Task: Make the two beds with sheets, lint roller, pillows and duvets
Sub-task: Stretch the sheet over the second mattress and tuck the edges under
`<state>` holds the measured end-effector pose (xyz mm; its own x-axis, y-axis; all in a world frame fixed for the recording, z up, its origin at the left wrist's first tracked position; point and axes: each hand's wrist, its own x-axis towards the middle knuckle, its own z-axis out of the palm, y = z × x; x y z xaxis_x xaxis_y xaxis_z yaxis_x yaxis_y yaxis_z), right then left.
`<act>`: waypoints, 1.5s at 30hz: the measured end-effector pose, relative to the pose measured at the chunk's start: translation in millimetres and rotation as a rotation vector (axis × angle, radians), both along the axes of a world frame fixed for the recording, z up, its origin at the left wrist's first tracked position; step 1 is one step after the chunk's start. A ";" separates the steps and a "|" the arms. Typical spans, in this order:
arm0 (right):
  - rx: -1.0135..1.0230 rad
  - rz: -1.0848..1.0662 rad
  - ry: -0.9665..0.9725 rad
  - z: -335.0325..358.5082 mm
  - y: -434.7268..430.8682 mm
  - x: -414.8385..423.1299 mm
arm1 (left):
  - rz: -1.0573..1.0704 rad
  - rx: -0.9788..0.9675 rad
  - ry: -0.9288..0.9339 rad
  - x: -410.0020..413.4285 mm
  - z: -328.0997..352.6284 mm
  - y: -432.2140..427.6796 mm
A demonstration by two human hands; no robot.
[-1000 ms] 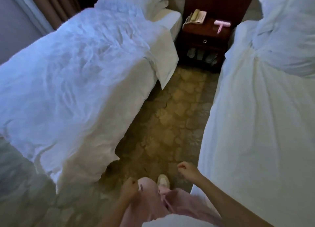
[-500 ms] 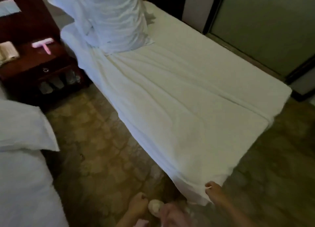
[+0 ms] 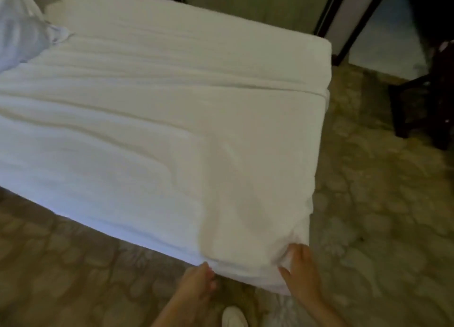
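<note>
Carpet (image 3: 368, 204) floor, foot corner of bed: white sheet (image 3: 172, 130) in hand.
R hand (image 3: 301, 272) grips sheet's bunched corner; L hand (image 3: 199, 281) just left of it, fingers curled at hem, can't tell if holding. Sheet runs up-left from grip, creased; bedding pile (image 3: 17, 32) far up-left; shoe (image 3: 233, 317) just below, betw. wrists.

Left grip (image 3: 199, 278) curled, right grip (image 3: 301, 269) clutching, thumb splayed, forearms extended

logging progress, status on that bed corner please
Left hand grips the sheet hem at the near bed corner, right hand pinches the bunched corner. Sheet wrinkled, not yet tucked. Nothing in the way; pillow at far end.
</note>
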<state>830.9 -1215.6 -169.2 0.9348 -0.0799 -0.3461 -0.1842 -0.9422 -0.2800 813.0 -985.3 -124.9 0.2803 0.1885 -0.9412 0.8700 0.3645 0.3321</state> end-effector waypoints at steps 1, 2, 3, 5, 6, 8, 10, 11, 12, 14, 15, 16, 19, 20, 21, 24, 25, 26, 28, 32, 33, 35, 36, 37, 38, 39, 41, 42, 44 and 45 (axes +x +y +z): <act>-0.007 -0.012 -0.051 -15.0 -7.2 -1.3 | 0.010 -0.054 0.019 12.3 -14.1 -5.6; 0.027 0.014 -0.050 -23.8 -12.2 -1.9 | -0.007 -0.047 0.015 16.5 -28.6 -8.5; 0.025 0.051 -0.069 -30.2 -15.5 -0.8 | -0.020 -0.055 0.021 28.5 -37.9 -11.4; -0.121 0.268 -0.227 -43.7 -24.1 -2.7 | -0.035 0.003 0.030 35.0 -59.2 -21.9; -0.137 0.348 -0.310 -53.2 -32.0 -7.9 | -0.057 0.091 0.025 33.3 -65.2 -25.4; -0.044 0.323 -0.299 -58.1 -38.0 -16.0 | -0.198 0.304 0.021 28.2 -73.2 -27.3; 0.008 0.255 -0.205 -58.1 -37.3 -19.2 | -0.360 0.418 0.009 22.8 -74.8 -27.0; 0.045 0.186 -0.154 -55.0 -34.4 -20.8 | -0.398 0.439 -0.012 20.8 -74.1 -27.1; 0.061 0.189 -0.180 -52.8 -34.3 -20.3 | -0.403 0.435 -0.036 19.7 -71.7 -25.8; 0.122 0.081 -0.196 -40.9 -34.2 -20.9 | -0.316 0.396 -0.070 19.3 -69.5 -20.8; 0.170 -0.098 -0.194 -31.2 -36.1 -22.0 | -0.269 0.375 -0.082 18.2 -68.4 -19.8; 0.149 -0.224 -0.154 -27.6 -39.9 -19.7 | -0.241 0.359 -0.081 17.2 -65.7 -19.4; 0.350 -0.440 0.133 -35.4 -49.1 -17.9 | -0.172 0.331 -0.096 13.9 -60.2 -23.4; 0.435 -0.495 0.176 -33.2 -47.2 -16.1 | -0.149 0.329 -0.100 13.7 -58.0 -24.7; 0.476 -0.535 0.177 -33.6 -45.6 -15.1 | -0.129 0.322 -0.104 13.4 -57.1 -25.7; 0.444 -0.589 0.138 -32.9 -41.8 -13.6 | -0.107 0.304 -0.115 11.2 -55.3 -26.9; 0.426 -0.590 0.120 -32.3 -41.8 -14.5 | -0.103 0.304 -0.121 9.9 -55.7 -27.1; 0.428 -0.595 0.102 -32.1 -42.2 -15.2 | -0.105 0.308 -0.125 8.5 -55.1 -27.6; 0.443 -0.594 0.098 -29.6 -43.4 -16.5 | -0.113 0.311 -0.143 6.7 -54.1 -28.2; 0.454 -0.536 0.076 -25.9 -49.1 -26.1 | -0.144 0.298 -0.153 4.7 -50.6 -25.6; 0.458 -0.508 0.066 -26.2 -51.3 -31.1 | -0.157 0.300 -0.157 3.7 -49.4 -24.5; 0.485 -0.482 0.045 -24.4 -56.4 -40.6 | -0.196 0.313 -0.161 1.3 -44.2 -22.8; 0.499 -0.478 0.034 -22.1 -59.0 -43.3 | -0.211 0.318 -0.167 0.2 -41.8 -22.0; 0.509 -0.468 0.031 -18.7 -60.8 -45.1 | -0.225 0.320 -0.171 -1.0 -41.3 -21.2; 0.511 -0.454 0.037 -14.2 -62.3 -47.0 | -0.242 0.314 -0.166 -3.0 -41.2 -19.9; 0.507 -0.441 0.055 -9.7 -63.1 -49.9 | -0.267 0.319 -0.155 -5.3 -40.8 -18.8; 0.485 -0.418 0.112 -6.8 -63.6 -61.7 | -0.334 0.360 -0.127 -14.6 -40.4 -14.0; 0.470 -0.404 0.148 -8.6 -63.3 -71.6 | -0.380 0.400 -0.115 -22.0 -38.8 -10.4; 0.458 -0.395 0.215 -15.0 -57.9 -95.8 | -0.474 0.472 -0.108 -39.4 -33.6 -2.4; 0.461 -0.398 0.232 -16.1 -53.1 -106.1 | -0.486 0.486 -0.114 -47.6 -33.8 2.6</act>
